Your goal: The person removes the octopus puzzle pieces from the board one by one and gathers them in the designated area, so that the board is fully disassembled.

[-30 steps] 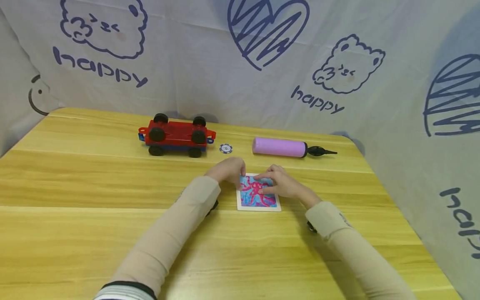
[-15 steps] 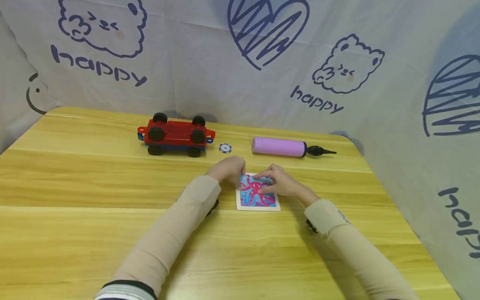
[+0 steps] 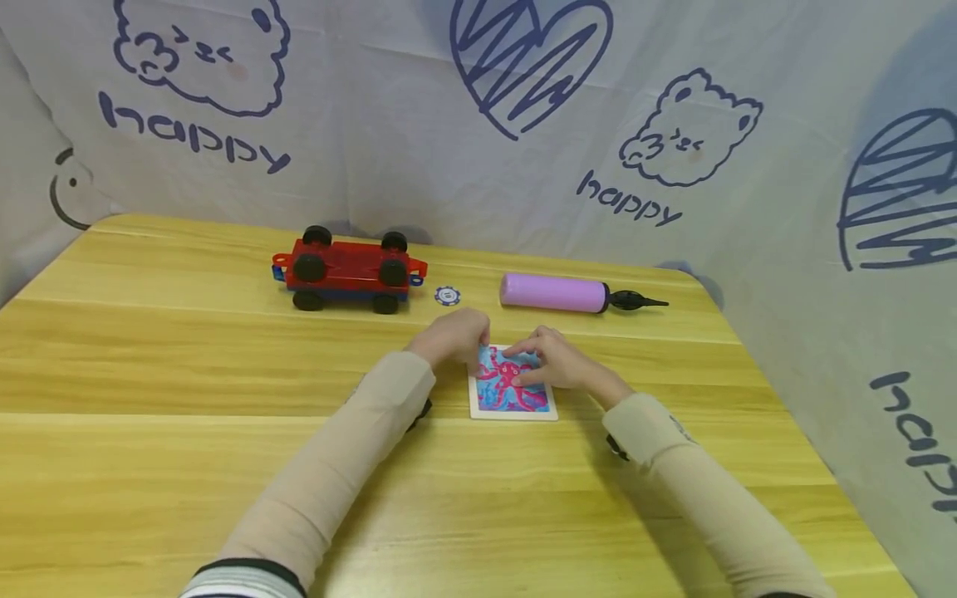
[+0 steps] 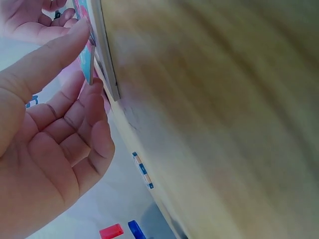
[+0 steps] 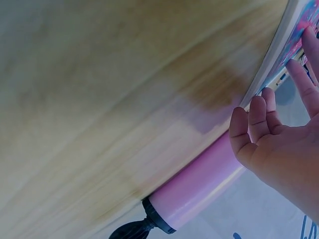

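A square picture puzzle (image 3: pixel 516 403) with a pink octopus on blue, in a white frame, lies flat on the table. My left hand (image 3: pixel 451 335) is at its upper left corner. In the left wrist view, its thumb and index finger pinch a thin blue puzzle piece (image 4: pixel 87 64), tilted up from the frame. My right hand (image 3: pixel 564 363) is over the puzzle's right side; thumb and index finger reach across and touch the picture. In the right wrist view, the other fingers (image 5: pixel 257 117) bend loosely beside the frame's corner, holding nothing.
Behind the puzzle lie a purple hand pump (image 3: pixel 555 293) with a black nozzle and a blue-and-white poker chip (image 3: pixel 448 296). A red toy car base (image 3: pixel 347 262), wheels up, rests on a blue one at the back left. A white printed cloth (image 3: pixel 404 124) hangs behind the table (image 3: pixel 187 374).
The whole view shifts very slightly. Both hands stay at the puzzle in almost the same pose.
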Demonstrator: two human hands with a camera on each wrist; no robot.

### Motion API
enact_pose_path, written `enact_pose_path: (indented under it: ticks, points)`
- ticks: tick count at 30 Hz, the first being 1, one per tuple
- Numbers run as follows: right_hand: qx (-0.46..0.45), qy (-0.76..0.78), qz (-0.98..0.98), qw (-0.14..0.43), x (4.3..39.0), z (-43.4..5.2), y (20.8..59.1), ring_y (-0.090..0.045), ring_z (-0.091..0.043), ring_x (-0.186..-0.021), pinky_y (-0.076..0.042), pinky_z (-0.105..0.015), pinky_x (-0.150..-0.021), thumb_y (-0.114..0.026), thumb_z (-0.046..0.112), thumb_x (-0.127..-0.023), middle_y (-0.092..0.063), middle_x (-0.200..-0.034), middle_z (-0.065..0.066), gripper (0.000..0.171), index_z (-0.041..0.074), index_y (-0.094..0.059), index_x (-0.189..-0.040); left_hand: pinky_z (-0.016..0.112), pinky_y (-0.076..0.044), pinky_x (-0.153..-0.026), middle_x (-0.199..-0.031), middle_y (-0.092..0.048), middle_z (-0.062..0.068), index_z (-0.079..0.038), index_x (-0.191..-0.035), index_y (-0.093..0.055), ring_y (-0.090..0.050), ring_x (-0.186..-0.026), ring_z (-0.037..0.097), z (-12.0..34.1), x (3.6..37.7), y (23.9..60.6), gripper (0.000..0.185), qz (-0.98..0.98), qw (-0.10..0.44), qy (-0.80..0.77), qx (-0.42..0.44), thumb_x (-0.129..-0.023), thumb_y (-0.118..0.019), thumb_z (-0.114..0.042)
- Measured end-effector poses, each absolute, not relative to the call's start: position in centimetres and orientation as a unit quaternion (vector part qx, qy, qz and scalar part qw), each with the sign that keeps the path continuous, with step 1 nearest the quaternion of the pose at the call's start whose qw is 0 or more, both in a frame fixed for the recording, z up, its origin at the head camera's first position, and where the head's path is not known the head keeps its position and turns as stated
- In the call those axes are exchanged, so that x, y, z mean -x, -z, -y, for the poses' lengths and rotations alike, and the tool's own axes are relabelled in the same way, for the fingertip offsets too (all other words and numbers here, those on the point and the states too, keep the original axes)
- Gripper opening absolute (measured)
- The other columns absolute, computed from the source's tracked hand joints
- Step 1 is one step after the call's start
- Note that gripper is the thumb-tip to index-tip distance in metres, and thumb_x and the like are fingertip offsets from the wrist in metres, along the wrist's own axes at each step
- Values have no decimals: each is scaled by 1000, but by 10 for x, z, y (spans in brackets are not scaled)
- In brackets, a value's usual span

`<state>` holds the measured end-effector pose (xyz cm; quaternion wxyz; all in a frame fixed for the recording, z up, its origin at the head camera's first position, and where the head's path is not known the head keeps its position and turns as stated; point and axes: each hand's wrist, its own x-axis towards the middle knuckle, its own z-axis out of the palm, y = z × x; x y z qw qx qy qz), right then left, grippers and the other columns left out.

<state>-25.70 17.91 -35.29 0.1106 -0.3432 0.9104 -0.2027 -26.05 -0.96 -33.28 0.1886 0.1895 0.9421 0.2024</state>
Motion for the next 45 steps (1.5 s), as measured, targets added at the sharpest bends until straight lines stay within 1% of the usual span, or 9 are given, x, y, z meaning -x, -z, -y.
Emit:
enact_pose_path:
  ticks: [7,11,17,24,28,30,32,39,45]
  points:
    - [337,200,-913,117,257,-178,354,-38,-20,-75,-31,-28,-65,-72,17,-75,-49,-85,-8,40,3,-62,-111,32,-42,-81,-101,-59,6,-6,-103,-63,-51,-89,19,11,262,336,27,-941,175,-202,-206,-78,-69,-13]
    - [333,202,-914,117,257,-179,354,-38,-21,-77,-31,-28,-66,-72,18,-75,-50,-88,-9,40,3,-62,-111,31,-43,-80,-98,-60,6,-4,-99,-65,-53,-87,19,12,265,337,18,-937,171,-216,-215,-82,-64,-10]
    - [333,201,-914,115,255,-179,353,-38,-21,-77,-32,-28,-66,-72,17,-75,-50,-90,-9,40,4,-62,-112,26,-44,-70,-87,-62,7,-1,-91,-68,-53,-74,17,16,270,342,12,-922,161,-266,-232,-86,-58,-6]
    - [339,206,-911,115,257,-180,354,-38,-21,-77,-31,-28,-66,-72,18,-75,-49,-89,-8,40,5,-62,-112,20,-41,-57,-84,-63,9,1,-94,-68,-50,-63,13,20,271,343,15,-906,167,-322,-218,-86,-57,-4]
    - [356,226,-899,118,260,-185,356,-37,-21,-75,-32,-30,-65,-71,27,-76,-49,-89,-8,42,7,-63,-112,19,-42,-54,-82,-64,9,1,-96,-68,-51,-61,14,23,271,342,15,-900,173,-347,-201,-87,-57,-4]
    - [374,237,-890,114,266,-190,363,-36,-20,-74,-31,-30,-64,-69,34,-76,-48,-88,-7,44,11,-63,-113,19,-42,-54,-82,-63,9,1,-96,-68,-51,-60,15,24,272,342,16,-895,177,-361,-193,-87,-56,-4]
    - [379,241,-886,114,267,-192,364,-36,-19,-73,-31,-30,-64,-69,37,-76,-48,-87,-6,45,11,-63,-113,19,-41,-53,-81,-63,9,1,-97,-68,-51,-59,16,26,273,342,16,-892,177,-371,-188,-87,-55,-4]
    - [338,218,-906,128,260,-183,357,-38,-23,-76,-31,-29,-65,-72,20,-76,-47,-87,-9,41,5,-62,-113,18,-41,-52,-78,-64,8,1,-98,-67,-52,-57,14,31,274,341,18,-888,169,-381,-196,-88,-53,-4]
    - [334,202,-912,128,258,-181,354,-36,-20,-76,-30,-28,-65,-72,20,-75,-46,-86,-8,43,6,-61,-114,19,-43,-54,-77,-63,8,2,-98,-66,-52,-59,16,44,271,336,17,-886,165,-384,-204,-87,-54,-2]
